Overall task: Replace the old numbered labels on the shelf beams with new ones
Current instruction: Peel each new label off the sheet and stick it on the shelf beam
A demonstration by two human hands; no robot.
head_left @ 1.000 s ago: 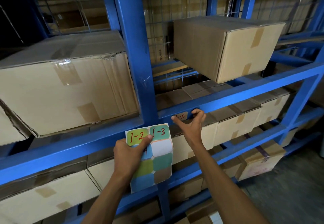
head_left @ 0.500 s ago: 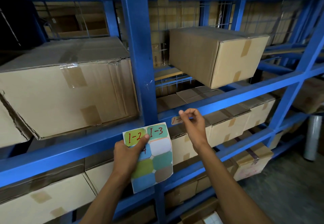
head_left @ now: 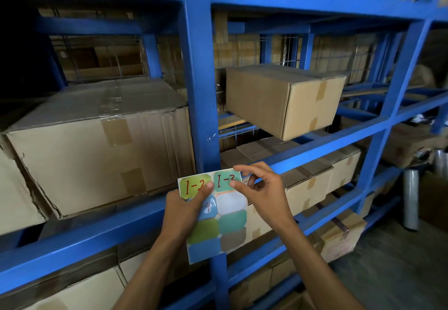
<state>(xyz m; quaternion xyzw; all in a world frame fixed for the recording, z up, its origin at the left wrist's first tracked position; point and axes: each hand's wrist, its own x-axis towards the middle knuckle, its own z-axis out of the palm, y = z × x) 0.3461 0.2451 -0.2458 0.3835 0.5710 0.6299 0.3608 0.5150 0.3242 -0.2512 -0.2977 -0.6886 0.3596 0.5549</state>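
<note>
Left hand [head_left: 186, 209] grips the label sheet [head_left: 218, 217] before the upright [head_left: 198, 91], thumb across "1-2". Right hand [head_left: 263, 192] pinches the "1-3" label [head_left: 226, 180] corner. Beam label [head_left: 246, 181] mostly hidden, unreadable.

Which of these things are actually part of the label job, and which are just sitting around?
Part of the job:
- sticker sheet, held by the left hand
- "1-3" sticker, touched by the right hand
- blue shelf beam

Just there:
- cardboard boxes
- wrapped roll on the floor

small box [head_left: 286, 101] overhanging beam [head_left: 322, 140], open gap beside upright [head_left: 201, 115]
</note>
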